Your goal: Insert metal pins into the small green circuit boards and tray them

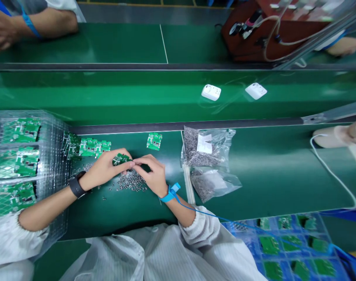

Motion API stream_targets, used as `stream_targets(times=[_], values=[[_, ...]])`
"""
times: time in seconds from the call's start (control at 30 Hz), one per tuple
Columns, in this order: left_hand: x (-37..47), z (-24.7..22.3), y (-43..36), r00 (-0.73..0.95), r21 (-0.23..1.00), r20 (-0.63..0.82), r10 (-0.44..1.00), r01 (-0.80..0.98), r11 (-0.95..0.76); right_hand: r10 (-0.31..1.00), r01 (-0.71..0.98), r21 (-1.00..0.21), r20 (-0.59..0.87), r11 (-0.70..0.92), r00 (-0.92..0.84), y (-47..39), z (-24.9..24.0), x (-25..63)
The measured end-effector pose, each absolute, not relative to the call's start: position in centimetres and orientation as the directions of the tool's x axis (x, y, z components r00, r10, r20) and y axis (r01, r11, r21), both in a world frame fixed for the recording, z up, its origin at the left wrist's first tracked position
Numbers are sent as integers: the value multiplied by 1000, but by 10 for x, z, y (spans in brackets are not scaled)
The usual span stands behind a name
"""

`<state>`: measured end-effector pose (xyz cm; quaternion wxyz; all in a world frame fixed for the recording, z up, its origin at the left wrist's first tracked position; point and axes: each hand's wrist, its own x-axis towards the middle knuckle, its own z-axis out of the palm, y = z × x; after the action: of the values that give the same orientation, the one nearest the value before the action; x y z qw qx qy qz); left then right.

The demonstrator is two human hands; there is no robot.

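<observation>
My left hand [107,168] holds a small green circuit board [121,159] between thumb and fingers, above the green bench. At the board's right edge, the fingertips of my right hand [152,174] are pinched together; whatever they grip is too small to make out. Just below both hands lies a pile of small metal parts [132,182]. One circuit board [154,141] lies flat beyond my right hand. More boards [91,147] lie beyond my left hand. To the right are two clear bags of small metal parts, a larger one [192,146] and a smaller one [203,183].
Stacked clear trays [53,156] with boards stand at the left. A blue tray [251,249] with boards is at the lower right. A blue cord [213,216] runs from my right wrist. White sockets [211,92] sit beyond the bench. Another person's arm [49,23] rests at the upper left.
</observation>
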<state>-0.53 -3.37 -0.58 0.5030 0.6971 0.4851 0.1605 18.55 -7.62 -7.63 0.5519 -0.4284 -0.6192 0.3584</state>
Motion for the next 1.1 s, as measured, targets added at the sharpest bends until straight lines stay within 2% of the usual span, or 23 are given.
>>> stream_targets(times=[0.2, 0.37, 0.43, 0.53, 0.63, 0.77, 0.9, 1.1], values=[[-7, 1, -26, 345, 927, -273, 898, 345, 149, 926, 213, -902, 369, 376, -73, -77, -81, 186], [-11, 1, -18, 117, 944, -284, 952, 206, 257, 841, 330, -798, 369, 505, -395, -80, -89, 177], [-14, -1, -14, 35, 946, -304, 952, 127, 297, 797, 385, -746, 316, 544, -514, -81, -87, 169], [-17, -4, -9, -31, 929, -362, 932, 66, 363, 777, 492, -664, 222, 563, -590, -77, -79, 153], [-19, -5, -8, -39, 927, -371, 928, 53, 372, 781, 589, -586, 125, 556, -612, -69, -71, 131], [-19, -5, -8, -17, 930, -363, 932, 55, 364, 768, 617, -572, 36, 541, -640, -57, -68, 105], [-19, -3, -10, -8, 924, -372, 928, 94, 371, 758, 605, -575, 40, 551, -651, -54, -72, 92], [-19, -1, -11, 16, 926, -363, 932, 122, 358, 730, 620, -501, 35, 604, -682, -52, -77, 88]])
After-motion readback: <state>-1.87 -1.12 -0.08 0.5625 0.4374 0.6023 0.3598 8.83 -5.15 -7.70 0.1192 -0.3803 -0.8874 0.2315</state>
